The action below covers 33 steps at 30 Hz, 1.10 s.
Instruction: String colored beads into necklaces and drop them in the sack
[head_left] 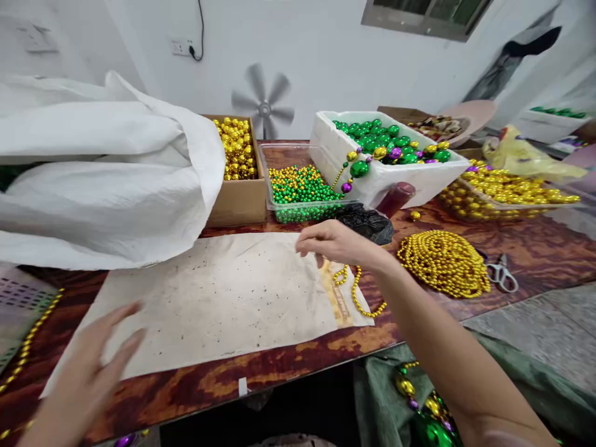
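My left hand (95, 363) is over the near left corner of a white cloth (223, 298). It is blurred, with thumb and fingers apart and nothing visible in it. Over the cloth's right part is my right hand (330, 241), palm down, its fingers loosely bent and apart from the thumb. I see nothing held there. A short gold bead strand (356, 295) lies under my right wrist, across the cloth's right edge. Close behind that hand are a crumpled black plastic bag (365, 223) and a clear tub (307, 215) of small green and gold beads.
A cardboard box (237, 202) of gold beads and a white foam box (419, 180) of green beads stand behind. Coiled gold bead strands (442, 264) and scissors (503, 273) lie right. A white sack (107, 186) bulges at left, above a basket (23, 310). A fan (264, 110) is at the back.
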{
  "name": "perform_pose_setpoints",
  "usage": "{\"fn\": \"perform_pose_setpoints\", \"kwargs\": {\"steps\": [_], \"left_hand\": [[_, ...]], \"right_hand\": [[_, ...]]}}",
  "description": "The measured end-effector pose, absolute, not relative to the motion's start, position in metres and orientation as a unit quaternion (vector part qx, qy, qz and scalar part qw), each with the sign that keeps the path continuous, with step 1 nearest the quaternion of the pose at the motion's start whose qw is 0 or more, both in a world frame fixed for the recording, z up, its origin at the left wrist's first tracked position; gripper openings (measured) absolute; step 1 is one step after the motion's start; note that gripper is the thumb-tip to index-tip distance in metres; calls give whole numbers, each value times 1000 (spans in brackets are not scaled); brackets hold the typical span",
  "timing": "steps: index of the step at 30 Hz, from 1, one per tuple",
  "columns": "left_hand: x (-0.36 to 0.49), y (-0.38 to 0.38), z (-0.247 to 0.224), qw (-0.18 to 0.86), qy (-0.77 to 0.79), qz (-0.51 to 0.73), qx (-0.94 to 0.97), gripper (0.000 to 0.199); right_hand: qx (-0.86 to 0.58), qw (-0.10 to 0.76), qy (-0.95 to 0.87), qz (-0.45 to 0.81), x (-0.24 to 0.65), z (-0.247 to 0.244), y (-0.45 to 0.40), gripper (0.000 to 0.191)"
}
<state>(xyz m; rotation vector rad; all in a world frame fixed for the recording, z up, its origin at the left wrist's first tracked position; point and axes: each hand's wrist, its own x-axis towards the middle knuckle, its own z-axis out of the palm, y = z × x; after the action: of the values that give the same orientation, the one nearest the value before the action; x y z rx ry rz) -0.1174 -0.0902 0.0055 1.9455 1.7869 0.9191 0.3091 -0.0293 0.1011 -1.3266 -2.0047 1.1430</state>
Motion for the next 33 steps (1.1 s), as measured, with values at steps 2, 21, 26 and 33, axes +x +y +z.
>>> {"fn": "perform_pose_setpoints", "kwargs": {"steps": [2, 21, 26, 33], "left_hand": [[-43, -82, 18, 268, 571, 324, 705, 45], [37, -14, 17, 394, 571, 381, 611, 31], [25, -12, 13, 389, 579, 352, 624, 36], [29, -13, 10, 373, 554, 351, 657, 32]], "right_hand": [[-439, 212, -766, 420, 283, 98, -25, 20], [-720, -56, -687, 80, 387, -30, -8, 35], [-699, -64, -711, 38, 384, -48, -14, 34], [-690, -54, -722, 17, 385, -51, -14, 28]]}}
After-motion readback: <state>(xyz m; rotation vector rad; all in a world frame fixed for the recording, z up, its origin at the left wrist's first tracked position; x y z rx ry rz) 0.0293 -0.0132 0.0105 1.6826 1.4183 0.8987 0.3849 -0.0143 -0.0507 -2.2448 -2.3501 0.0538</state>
